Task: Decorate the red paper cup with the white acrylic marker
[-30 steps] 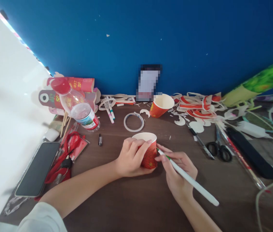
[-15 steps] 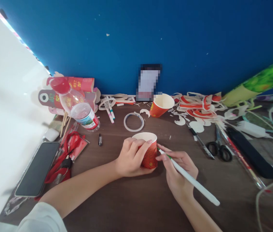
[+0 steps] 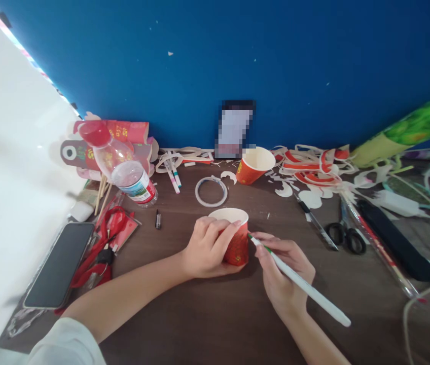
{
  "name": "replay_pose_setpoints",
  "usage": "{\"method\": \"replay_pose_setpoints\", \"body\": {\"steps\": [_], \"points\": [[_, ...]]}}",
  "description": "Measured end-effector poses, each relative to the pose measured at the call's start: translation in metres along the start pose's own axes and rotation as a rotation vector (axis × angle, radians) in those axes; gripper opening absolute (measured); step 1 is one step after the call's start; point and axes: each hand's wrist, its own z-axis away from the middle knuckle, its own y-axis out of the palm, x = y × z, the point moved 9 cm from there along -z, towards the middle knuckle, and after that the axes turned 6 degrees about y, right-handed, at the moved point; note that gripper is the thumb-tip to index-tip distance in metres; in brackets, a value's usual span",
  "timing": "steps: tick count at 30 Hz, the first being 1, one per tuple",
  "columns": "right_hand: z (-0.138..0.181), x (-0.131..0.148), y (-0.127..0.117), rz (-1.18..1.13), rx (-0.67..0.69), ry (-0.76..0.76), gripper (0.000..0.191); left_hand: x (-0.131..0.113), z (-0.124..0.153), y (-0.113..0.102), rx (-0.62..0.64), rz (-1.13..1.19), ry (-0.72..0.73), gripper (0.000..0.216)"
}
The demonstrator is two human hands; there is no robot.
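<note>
A red paper cup with a white inside stands slightly tilted on the dark table, and my left hand is wrapped round its left side. Gold marks show on the cup's red wall. In my right hand is a white marker pen with a green tip end, held like a pencil. Its tip points at the cup's right side; whether it touches the wall I cannot tell. Behind the cup lies a roll of clear tape. Farther back sits a second red paper cup.
To the left are a plastic bottle, a phone and red-handled scissors. Black-handled scissors, a pen and a black pouch lie right. Paper strips are heaped along the blue partition.
My right hand and the marker have shifted slightly right and down, the tip a little away from its former spot. The cup has moved a touch to the right under my left hand.
</note>
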Motion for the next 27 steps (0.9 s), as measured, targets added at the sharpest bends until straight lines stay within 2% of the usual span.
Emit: {"method": "replay_pose_setpoints", "body": {"steps": [14, 27], "points": [[-0.003, 0.012, 0.005, 0.101, 0.010, -0.020, 0.004, -0.001, 0.002, 0.001, -0.002, -0.001, 0.011, 0.074], [0.002, -0.004, -0.003, 0.092, -0.015, 0.050, 0.007, -0.001, 0.002, 0.002, 0.011, -0.001, 0.020, 0.076]]}}
